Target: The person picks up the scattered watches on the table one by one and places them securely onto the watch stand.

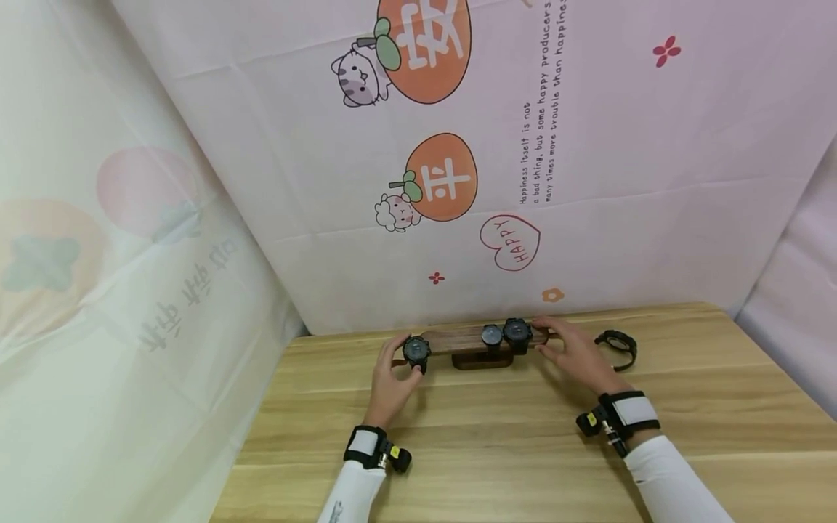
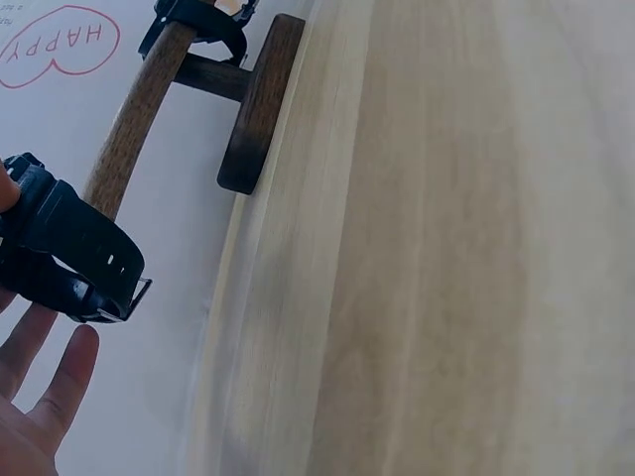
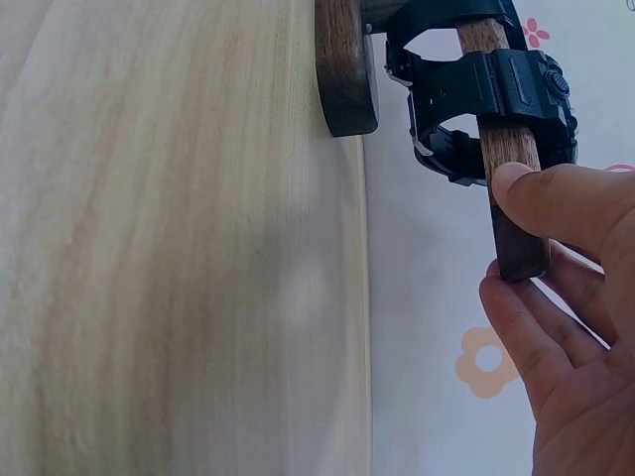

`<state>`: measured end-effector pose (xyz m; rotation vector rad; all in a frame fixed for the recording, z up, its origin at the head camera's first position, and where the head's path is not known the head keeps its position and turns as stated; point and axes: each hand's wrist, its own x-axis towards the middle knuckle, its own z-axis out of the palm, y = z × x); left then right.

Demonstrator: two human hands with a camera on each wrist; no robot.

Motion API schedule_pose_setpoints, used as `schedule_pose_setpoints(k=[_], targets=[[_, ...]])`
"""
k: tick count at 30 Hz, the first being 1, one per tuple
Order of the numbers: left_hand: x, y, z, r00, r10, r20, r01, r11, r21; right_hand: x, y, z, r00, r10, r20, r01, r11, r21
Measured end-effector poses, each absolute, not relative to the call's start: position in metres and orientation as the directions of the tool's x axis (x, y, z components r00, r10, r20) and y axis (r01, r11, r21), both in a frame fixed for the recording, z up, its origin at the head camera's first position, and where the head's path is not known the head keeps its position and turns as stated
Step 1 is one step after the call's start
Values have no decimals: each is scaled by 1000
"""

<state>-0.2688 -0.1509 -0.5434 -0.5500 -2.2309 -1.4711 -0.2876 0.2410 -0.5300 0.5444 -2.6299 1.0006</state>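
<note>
A dark wooden watch stand (image 1: 451, 339), a crossbar on a short foot, stands near the table's back edge. At its left end my left hand (image 1: 387, 386) holds a black watch (image 1: 416, 350) between thumb and fingers; in the left wrist view this watch's strap (image 2: 84, 238) loops around the bar end. Right of the bar's middle hang a smaller watch (image 1: 492, 335) and a larger black watch (image 1: 517, 330). My right hand (image 1: 578, 357) grips the bar's right end, with the thumb pressed on the wood (image 3: 514, 223) in the right wrist view.
Another black watch (image 1: 617, 349) lies on the wooden table (image 1: 497, 450), just right of my right hand. Behind the table hangs a white printed cloth (image 1: 314, 181), close to the stand. A second cloth (image 1: 131, 290) hangs along the left side.
</note>
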Motion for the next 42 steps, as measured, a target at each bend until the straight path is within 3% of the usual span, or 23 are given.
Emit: schedule_pose_setpoints(k=[42], targets=[[-293, -143, -546, -908, 120, 401, 416, 367, 832, -285, 242, -526, -908, -246, 340, -410, 689, -597]])
